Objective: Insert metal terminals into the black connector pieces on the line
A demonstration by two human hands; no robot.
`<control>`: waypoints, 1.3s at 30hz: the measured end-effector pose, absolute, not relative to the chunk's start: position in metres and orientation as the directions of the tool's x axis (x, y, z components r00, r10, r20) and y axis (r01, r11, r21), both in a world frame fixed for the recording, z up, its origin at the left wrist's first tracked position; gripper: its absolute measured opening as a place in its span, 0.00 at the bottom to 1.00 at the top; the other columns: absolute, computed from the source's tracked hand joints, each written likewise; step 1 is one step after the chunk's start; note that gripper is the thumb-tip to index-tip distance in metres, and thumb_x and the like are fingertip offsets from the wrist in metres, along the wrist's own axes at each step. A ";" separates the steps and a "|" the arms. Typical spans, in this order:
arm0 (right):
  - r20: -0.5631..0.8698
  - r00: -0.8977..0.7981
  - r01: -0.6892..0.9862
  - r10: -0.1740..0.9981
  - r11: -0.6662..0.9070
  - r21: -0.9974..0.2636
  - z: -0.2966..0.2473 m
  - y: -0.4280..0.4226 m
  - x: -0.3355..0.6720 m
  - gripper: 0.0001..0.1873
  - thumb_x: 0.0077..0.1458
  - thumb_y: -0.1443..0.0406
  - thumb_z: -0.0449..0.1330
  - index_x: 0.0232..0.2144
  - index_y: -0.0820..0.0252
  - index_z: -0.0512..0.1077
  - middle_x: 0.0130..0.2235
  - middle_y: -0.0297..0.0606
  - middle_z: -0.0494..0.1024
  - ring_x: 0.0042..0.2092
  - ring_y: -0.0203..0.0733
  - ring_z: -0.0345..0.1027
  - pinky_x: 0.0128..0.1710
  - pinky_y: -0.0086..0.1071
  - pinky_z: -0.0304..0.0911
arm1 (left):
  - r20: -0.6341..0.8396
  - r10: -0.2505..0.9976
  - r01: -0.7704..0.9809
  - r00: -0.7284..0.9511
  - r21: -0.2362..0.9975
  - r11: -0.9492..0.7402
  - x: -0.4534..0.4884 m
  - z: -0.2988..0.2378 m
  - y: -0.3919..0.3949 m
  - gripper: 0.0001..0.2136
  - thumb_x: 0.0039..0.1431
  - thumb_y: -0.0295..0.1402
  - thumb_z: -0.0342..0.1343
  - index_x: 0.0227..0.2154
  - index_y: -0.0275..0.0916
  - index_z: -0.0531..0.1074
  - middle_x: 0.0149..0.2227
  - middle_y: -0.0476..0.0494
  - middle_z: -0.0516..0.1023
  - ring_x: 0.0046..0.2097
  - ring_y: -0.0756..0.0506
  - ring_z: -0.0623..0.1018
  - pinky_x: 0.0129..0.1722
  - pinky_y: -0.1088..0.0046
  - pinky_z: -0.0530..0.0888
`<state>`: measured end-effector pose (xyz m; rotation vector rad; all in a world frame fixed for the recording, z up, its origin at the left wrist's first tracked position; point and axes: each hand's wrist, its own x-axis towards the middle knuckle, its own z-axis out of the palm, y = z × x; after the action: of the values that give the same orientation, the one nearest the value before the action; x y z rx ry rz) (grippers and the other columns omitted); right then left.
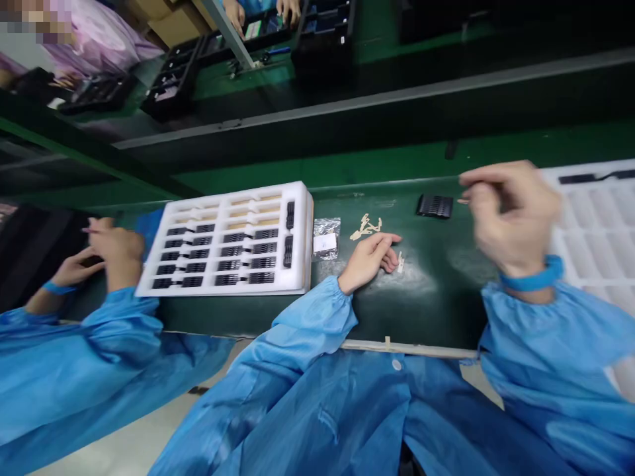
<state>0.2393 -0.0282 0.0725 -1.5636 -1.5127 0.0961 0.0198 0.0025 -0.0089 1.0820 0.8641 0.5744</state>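
My left hand [370, 260] rests low over the green table with its index finger stretched out and the other fingers loosely bent. A small pale strip [400, 262] lies by its fingertips. Just beyond that hand is a loose pile of cream-coloured flat pieces [366, 227]. My right hand [516, 215] is raised at the right, its thumb and index finger pinched together; whatever is between them is too small or hidden. A black ribbed part [434, 205] lies to its left, and a bit of cream material [463, 201] shows below its fingertips.
A white foam tray [305, 238] with rows of black ribbed parts stands left, beside a clear labelled bag [326, 239]. Another white foam tray [590, 218] is at the right. A co-worker's hands [116, 244] work at far left. Black trays [171, 82] and other people are across the bench.
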 end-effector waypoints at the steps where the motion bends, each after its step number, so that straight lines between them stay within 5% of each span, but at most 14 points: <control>1: 0.512 0.206 0.770 0.834 0.184 -0.611 0.066 -0.023 0.244 0.05 0.61 0.67 0.59 0.37 0.61 0.75 0.40 0.41 0.77 0.39 0.43 0.71 0.40 0.37 0.66 | -0.319 0.770 0.001 0.552 0.924 0.383 0.020 -0.009 0.003 0.19 0.69 0.43 0.50 0.50 0.31 0.69 0.25 0.48 0.75 0.25 0.53 0.76 0.26 0.78 0.75; 4: 0.404 0.081 0.838 0.911 0.157 -0.522 0.032 -0.010 0.258 0.03 0.56 0.67 0.62 0.36 0.61 0.73 0.34 0.39 0.75 0.33 0.41 0.67 0.35 0.35 0.64 | -0.330 0.768 -0.001 0.548 0.918 0.396 0.020 -0.011 0.005 0.20 0.69 0.44 0.50 0.50 0.30 0.69 0.25 0.48 0.75 0.25 0.52 0.76 0.26 0.78 0.75; 9: 0.337 0.039 0.921 0.941 0.097 -0.377 -0.012 -0.006 0.273 0.08 0.56 0.67 0.63 0.40 0.59 0.72 0.42 0.43 0.73 0.43 0.48 0.70 0.40 0.37 0.65 | -0.319 0.764 -0.009 0.561 0.920 0.391 0.020 -0.012 0.005 0.20 0.69 0.45 0.50 0.50 0.30 0.69 0.26 0.47 0.76 0.25 0.52 0.76 0.27 0.77 0.75; 14: 0.359 -0.009 0.940 0.933 0.130 -0.314 -0.008 -0.008 0.275 0.05 0.62 0.65 0.59 0.39 0.59 0.73 0.41 0.43 0.74 0.44 0.49 0.69 0.42 0.38 0.65 | -0.308 0.764 -0.020 0.567 0.922 0.387 0.020 -0.013 0.005 0.17 0.70 0.41 0.48 0.50 0.30 0.69 0.26 0.48 0.75 0.25 0.53 0.76 0.27 0.78 0.75; 22: 0.384 0.027 0.920 0.923 0.128 -0.371 0.012 -0.016 0.271 0.05 0.62 0.64 0.61 0.40 0.58 0.76 0.29 0.37 0.75 0.31 0.44 0.68 0.33 0.36 0.62 | -0.353 0.765 -0.014 0.539 0.904 0.427 0.023 -0.006 0.007 0.14 0.72 0.35 0.45 0.47 0.30 0.70 0.24 0.48 0.75 0.23 0.53 0.75 0.26 0.78 0.75; 26: 0.429 -0.132 0.786 0.894 0.358 -0.504 0.024 -0.024 0.240 0.03 0.62 0.65 0.62 0.38 0.57 0.76 0.35 0.38 0.79 0.35 0.43 0.72 0.40 0.37 0.66 | -0.416 0.749 -0.041 0.516 0.861 0.506 0.022 0.000 0.011 0.21 0.73 0.43 0.43 0.46 0.28 0.72 0.33 0.38 0.80 0.27 0.51 0.79 0.29 0.75 0.77; 29: 0.409 -0.269 0.659 0.872 0.476 -0.582 0.025 -0.026 0.220 0.03 0.63 0.66 0.62 0.39 0.56 0.76 0.39 0.38 0.80 0.41 0.44 0.73 0.44 0.38 0.68 | -0.408 0.721 -0.052 0.559 0.851 0.522 0.017 0.002 0.016 0.20 0.68 0.44 0.53 0.50 0.30 0.73 0.40 0.35 0.82 0.31 0.51 0.80 0.31 0.75 0.77; 31: 0.361 -0.229 0.673 0.904 0.415 -0.613 0.021 -0.024 0.216 0.08 0.62 0.65 0.62 0.44 0.56 0.76 0.43 0.40 0.79 0.40 0.43 0.73 0.41 0.38 0.68 | -0.389 0.720 -0.060 0.575 0.858 0.511 0.013 0.002 0.018 0.19 0.63 0.38 0.61 0.52 0.31 0.73 0.39 0.37 0.82 0.30 0.53 0.79 0.32 0.76 0.77; 34: 0.193 -0.168 0.721 0.967 0.254 -0.645 0.014 -0.022 0.222 0.13 0.59 0.62 0.65 0.47 0.57 0.75 0.42 0.40 0.76 0.33 0.40 0.70 0.34 0.35 0.67 | -0.385 0.783 -0.122 0.489 0.858 0.498 0.010 0.000 0.021 0.15 0.63 0.30 0.60 0.52 0.30 0.74 0.38 0.40 0.80 0.30 0.54 0.77 0.33 0.77 0.78; 39: -0.020 -0.374 0.760 0.927 0.294 -0.580 0.004 -0.025 0.226 0.14 0.56 0.58 0.68 0.43 0.57 0.76 0.37 0.38 0.73 0.33 0.41 0.67 0.35 0.36 0.65 | -0.387 0.843 -0.209 0.374 0.850 0.483 0.012 -0.002 0.023 0.11 0.65 0.30 0.57 0.47 0.30 0.73 0.40 0.41 0.79 0.31 0.54 0.77 0.32 0.77 0.78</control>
<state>0.2257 -0.0254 0.0045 -1.5279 -2.2477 0.7350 0.0123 0.0227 -0.0018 0.8004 0.9499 0.7744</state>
